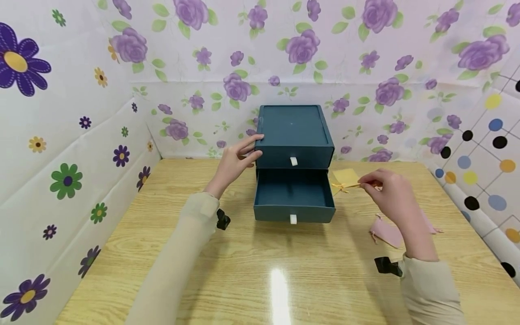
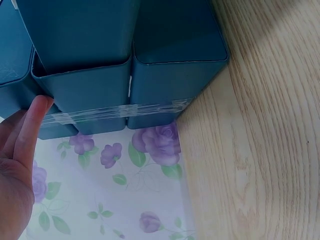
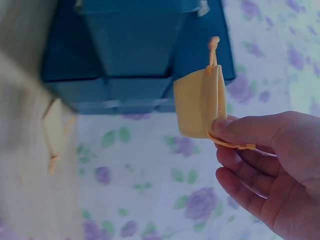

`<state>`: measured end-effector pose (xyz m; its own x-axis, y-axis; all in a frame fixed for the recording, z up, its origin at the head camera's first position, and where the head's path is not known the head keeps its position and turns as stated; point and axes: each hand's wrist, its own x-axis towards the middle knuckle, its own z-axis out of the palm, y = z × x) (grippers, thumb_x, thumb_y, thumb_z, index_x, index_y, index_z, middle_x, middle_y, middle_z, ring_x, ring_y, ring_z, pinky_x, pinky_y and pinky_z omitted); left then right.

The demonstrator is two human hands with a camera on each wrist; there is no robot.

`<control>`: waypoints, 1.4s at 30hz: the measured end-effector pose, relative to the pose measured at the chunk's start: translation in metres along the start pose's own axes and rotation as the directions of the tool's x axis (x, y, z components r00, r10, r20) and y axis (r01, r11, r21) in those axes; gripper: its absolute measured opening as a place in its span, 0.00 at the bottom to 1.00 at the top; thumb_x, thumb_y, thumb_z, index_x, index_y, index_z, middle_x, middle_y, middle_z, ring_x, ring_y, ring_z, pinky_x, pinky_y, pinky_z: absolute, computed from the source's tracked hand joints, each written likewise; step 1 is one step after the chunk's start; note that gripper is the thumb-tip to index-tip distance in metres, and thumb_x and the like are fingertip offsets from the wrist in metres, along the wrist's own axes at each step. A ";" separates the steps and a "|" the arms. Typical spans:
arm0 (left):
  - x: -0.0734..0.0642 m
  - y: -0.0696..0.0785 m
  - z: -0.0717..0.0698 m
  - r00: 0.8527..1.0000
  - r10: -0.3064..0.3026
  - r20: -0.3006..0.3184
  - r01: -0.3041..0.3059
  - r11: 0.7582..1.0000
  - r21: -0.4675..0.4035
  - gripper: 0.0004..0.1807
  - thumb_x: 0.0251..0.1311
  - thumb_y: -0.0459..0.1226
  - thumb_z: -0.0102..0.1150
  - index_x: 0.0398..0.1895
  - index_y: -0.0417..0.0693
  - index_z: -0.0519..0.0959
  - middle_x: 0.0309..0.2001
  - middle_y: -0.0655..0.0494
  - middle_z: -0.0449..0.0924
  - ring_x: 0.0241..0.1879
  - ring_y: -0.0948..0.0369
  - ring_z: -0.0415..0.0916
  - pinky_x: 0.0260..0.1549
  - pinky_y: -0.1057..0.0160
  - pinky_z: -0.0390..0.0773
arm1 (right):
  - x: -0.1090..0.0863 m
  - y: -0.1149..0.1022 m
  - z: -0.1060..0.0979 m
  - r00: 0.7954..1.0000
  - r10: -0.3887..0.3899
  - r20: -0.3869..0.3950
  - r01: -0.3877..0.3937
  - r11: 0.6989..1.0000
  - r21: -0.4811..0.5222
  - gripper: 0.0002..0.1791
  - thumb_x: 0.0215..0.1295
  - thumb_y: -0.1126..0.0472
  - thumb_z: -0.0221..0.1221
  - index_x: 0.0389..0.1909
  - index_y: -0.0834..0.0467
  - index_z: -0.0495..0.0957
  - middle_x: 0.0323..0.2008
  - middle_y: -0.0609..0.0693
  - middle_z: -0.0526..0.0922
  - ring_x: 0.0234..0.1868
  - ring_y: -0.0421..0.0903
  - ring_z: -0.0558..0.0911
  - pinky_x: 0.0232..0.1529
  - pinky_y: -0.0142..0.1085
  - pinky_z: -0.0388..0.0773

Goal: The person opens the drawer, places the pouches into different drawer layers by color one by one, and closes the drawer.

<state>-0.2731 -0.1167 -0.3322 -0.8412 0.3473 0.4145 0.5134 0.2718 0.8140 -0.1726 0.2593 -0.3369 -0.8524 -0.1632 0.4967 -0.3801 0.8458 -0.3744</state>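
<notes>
A dark teal drawer cabinet stands at the back, its middle drawer pulled out with a bare floor showing. My left hand rests its fingers on the cabinet's upper left edge and side; in the left wrist view, a fingertip touches the side wall. To the right of the cabinet, my right hand pinches a yellow drawstring pouch between thumb and fingers by its cord end, held above the table. Another yellow pouch lies on the table beside the cabinet, mostly covered in the head view.
Two pink drawstring pouches lie on the wood-grain table under my right forearm, one partly hidden by it. Clear tape binds the cabinet's stacked units. Flower-printed cloth hangs close behind the cabinet.
</notes>
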 end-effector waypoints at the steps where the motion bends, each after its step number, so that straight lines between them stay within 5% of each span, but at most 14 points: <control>1: 0.000 0.000 0.000 1.000 -0.002 0.000 0.002 1.000 0.002 0.25 0.70 0.39 0.57 0.70 0.57 0.71 0.75 0.51 0.64 0.68 0.47 0.71 0.48 0.42 0.84 | 0.001 -0.003 -0.003 1.000 -0.009 -0.005 0.009 1.000 -0.003 0.03 0.61 0.70 0.65 0.34 0.62 0.86 0.34 0.60 0.86 0.34 0.56 0.84 0.34 0.50 0.81; 10: 0.000 0.001 0.000 1.000 -0.007 -0.003 0.007 1.000 0.025 0.25 0.70 0.40 0.56 0.70 0.58 0.71 0.75 0.52 0.63 0.67 0.48 0.72 0.47 0.50 0.86 | 0.012 -0.025 -0.023 0.996 -0.085 -0.005 0.085 0.996 -0.007 0.03 0.60 0.68 0.66 0.35 0.60 0.87 0.34 0.57 0.87 0.35 0.54 0.86 0.37 0.53 0.83; 19: -0.001 0.001 0.000 1.000 -0.007 0.000 0.007 1.000 0.008 0.25 0.70 0.39 0.56 0.70 0.57 0.71 0.75 0.49 0.62 0.67 0.46 0.71 0.48 0.43 0.84 | 0.026 -0.043 -0.025 0.983 -0.121 0.136 0.122 0.993 0.004 0.04 0.62 0.66 0.66 0.34 0.54 0.86 0.34 0.50 0.86 0.36 0.46 0.82 0.41 0.48 0.83; 28: -0.001 0.003 0.000 1.000 -0.001 0.005 0.001 1.000 0.016 0.25 0.70 0.38 0.56 0.70 0.55 0.71 0.75 0.50 0.63 0.67 0.47 0.72 0.48 0.46 0.85 | 0.050 -0.059 -0.009 0.916 -0.294 0.274 0.300 0.954 0.020 0.05 0.60 0.66 0.67 0.33 0.53 0.86 0.33 0.48 0.85 0.34 0.43 0.82 0.38 0.40 0.85; 42: -0.001 0.004 -0.002 1.000 -0.020 0.017 0.020 1.000 0.000 0.26 0.71 0.38 0.55 0.71 0.54 0.70 0.75 0.51 0.62 0.68 0.48 0.70 0.48 0.46 0.85 | 0.063 -0.054 0.027 0.837 -0.494 0.234 0.481 0.869 0.116 0.08 0.58 0.67 0.69 0.35 0.51 0.86 0.36 0.44 0.84 0.33 0.39 0.82 0.32 0.34 0.83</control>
<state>-0.2704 -0.1174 -0.3287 -0.8483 0.3573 0.3909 0.4962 0.2785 0.8223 -0.2156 0.1897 -0.3061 -0.6097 -0.6734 0.4180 -0.7818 0.5979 -0.1771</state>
